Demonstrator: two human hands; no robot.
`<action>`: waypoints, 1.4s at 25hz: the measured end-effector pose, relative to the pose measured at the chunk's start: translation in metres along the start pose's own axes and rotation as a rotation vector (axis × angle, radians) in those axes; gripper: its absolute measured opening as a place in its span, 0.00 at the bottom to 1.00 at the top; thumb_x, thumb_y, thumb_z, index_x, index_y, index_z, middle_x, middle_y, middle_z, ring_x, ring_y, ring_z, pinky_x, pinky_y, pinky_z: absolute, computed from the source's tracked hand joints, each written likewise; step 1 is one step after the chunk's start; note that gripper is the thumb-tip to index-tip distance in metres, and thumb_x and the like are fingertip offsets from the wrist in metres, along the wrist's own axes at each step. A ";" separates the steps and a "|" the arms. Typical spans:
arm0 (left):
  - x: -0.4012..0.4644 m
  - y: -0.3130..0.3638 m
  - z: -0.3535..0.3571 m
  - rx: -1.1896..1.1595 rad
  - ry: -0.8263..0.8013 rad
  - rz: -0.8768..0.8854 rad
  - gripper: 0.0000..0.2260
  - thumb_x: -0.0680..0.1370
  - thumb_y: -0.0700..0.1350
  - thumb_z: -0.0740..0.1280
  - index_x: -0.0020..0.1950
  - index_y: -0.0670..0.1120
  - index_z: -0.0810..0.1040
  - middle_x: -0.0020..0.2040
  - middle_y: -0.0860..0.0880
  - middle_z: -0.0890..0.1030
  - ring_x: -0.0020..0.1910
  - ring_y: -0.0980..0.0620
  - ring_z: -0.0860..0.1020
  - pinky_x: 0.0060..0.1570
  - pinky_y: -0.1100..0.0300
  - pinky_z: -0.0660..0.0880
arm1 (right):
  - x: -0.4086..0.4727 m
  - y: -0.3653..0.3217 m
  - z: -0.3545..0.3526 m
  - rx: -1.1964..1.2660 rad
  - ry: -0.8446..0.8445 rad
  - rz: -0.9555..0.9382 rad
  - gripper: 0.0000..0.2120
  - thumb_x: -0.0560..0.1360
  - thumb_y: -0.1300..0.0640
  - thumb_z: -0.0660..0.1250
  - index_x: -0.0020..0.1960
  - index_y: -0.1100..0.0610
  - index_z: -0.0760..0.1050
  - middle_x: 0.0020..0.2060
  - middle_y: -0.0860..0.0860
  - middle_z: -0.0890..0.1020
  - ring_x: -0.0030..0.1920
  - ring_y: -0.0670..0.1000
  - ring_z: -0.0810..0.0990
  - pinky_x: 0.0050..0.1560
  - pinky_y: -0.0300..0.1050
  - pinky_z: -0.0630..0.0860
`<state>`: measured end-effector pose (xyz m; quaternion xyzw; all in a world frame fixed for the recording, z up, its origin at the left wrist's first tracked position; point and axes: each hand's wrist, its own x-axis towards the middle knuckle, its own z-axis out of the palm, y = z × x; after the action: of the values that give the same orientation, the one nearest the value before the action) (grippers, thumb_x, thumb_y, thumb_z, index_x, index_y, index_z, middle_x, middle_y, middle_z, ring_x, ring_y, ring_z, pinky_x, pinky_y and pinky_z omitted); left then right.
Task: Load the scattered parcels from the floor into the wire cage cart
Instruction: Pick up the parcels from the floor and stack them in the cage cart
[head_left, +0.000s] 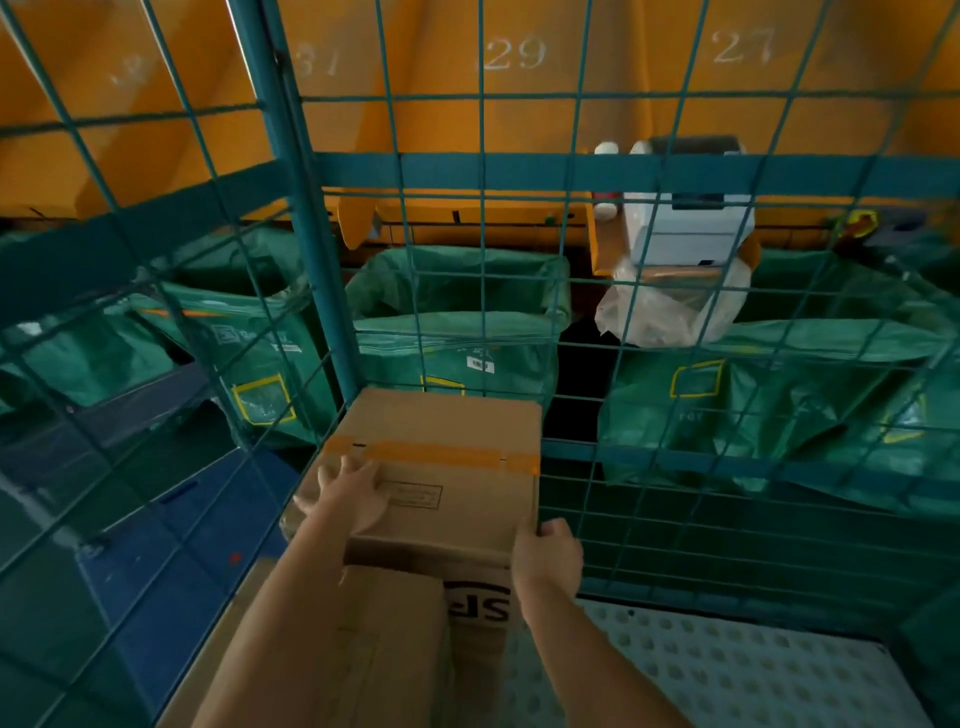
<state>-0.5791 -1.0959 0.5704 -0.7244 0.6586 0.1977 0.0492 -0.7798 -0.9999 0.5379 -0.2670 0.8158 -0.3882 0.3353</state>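
- Nearest to me, at the bottom centre of the frame, lies a plain cardboard box (363, 649) on the cart floor, with a carton printed with black letters (480, 605) touching it on its right.
- I see the top parcel (457, 467) stacked on those two, in the far left corner of the wire cage cart (291, 218), just left of frame centre. It is a brown cardboard box with a strip of orange tape across its lid and a small printed rectangle near the front edge.
- My left hand (350, 496) lies flat on the parcel's lid with fingers spread and straight, pressing on it near its left edge.
- My right hand (548, 553) grips the parcel's near right corner, fingers curled around the edge.
- At the lower right, the cart's white perforated floor panel (727, 670) shows bare beside the boxes.
- Teal mesh walls close off the left side and the back, so the parcel sits tight against both.
- Beyond the mesh, across the middle of the frame, hang open green sacks (457, 312); above them run orange chutes (514, 57) numbered 29 and 27.
- Upper right of centre, a grey-white printer (685, 223) sits on an orange shelf, with a clear plastic bag (670, 306) hanging under it.
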 end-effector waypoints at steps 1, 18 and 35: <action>0.001 0.003 0.000 -0.013 0.002 -0.012 0.25 0.81 0.53 0.55 0.78 0.58 0.53 0.79 0.51 0.46 0.77 0.39 0.43 0.68 0.28 0.45 | 0.002 -0.001 0.000 -0.073 0.000 -0.015 0.10 0.80 0.50 0.60 0.51 0.57 0.73 0.52 0.56 0.75 0.40 0.52 0.73 0.35 0.42 0.65; -0.030 0.003 0.016 -0.057 0.036 -0.131 0.26 0.80 0.64 0.49 0.77 0.62 0.48 0.79 0.49 0.40 0.76 0.39 0.38 0.65 0.24 0.50 | -0.001 0.021 -0.004 -0.059 -0.049 -0.077 0.20 0.81 0.46 0.57 0.51 0.61 0.78 0.48 0.57 0.80 0.44 0.53 0.77 0.39 0.44 0.70; -0.072 0.069 -0.004 -0.446 0.285 0.063 0.36 0.68 0.60 0.75 0.69 0.46 0.66 0.65 0.46 0.69 0.65 0.42 0.66 0.64 0.47 0.67 | -0.019 0.027 -0.091 0.214 0.351 0.138 0.21 0.79 0.46 0.61 0.59 0.62 0.77 0.50 0.60 0.81 0.52 0.63 0.78 0.53 0.56 0.77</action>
<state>-0.6489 -1.0389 0.6125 -0.7170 0.6213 0.2353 -0.2109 -0.8412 -0.9308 0.5657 -0.1017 0.8323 -0.4892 0.2403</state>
